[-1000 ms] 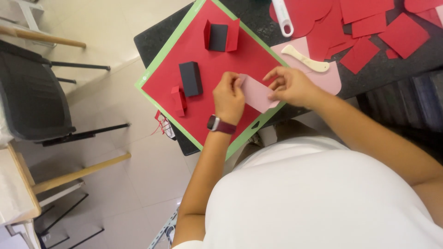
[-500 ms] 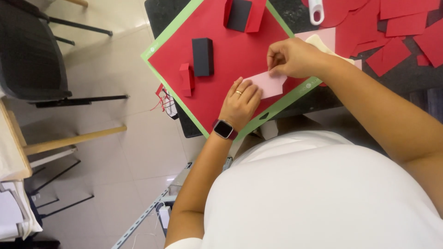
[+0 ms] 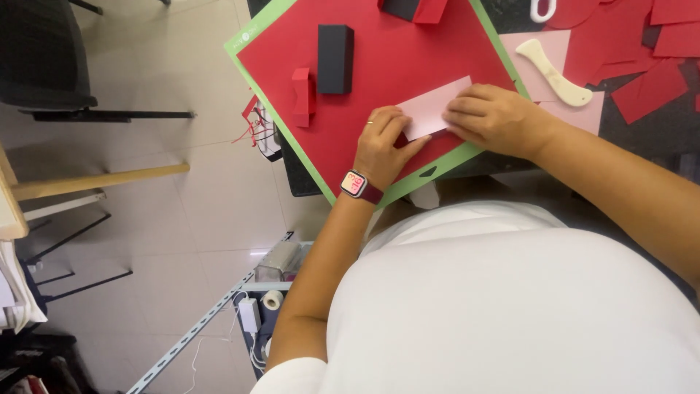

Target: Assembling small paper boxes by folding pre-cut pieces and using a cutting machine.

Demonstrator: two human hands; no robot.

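Note:
A pale pink paper strip [image 3: 432,109] lies on a red sheet [image 3: 394,66] that covers a green-edged cutting mat [image 3: 437,169]. My left hand [image 3: 383,146], with a ring and a watch on the wrist, presses fingertips on the strip's near end. My right hand [image 3: 499,119] pinches the strip's right edge against the sheet. A black rectangular box [image 3: 335,49] and a small folded red paper piece [image 3: 302,96] sit on the sheet to the left.
A cream bone folder [image 3: 554,71] rests on pink paper [image 3: 539,51] to the right. Red paper offcuts [image 3: 642,51] cover the dark table. White scissor handles [image 3: 543,10] show at the top. A dark chair [image 3: 51,58] stands on the tiled floor at left.
My left hand has moved up from the mat's lower edge onto the strip's near end. The right hand has shifted along the strip's right edge. The camera view has shifted.

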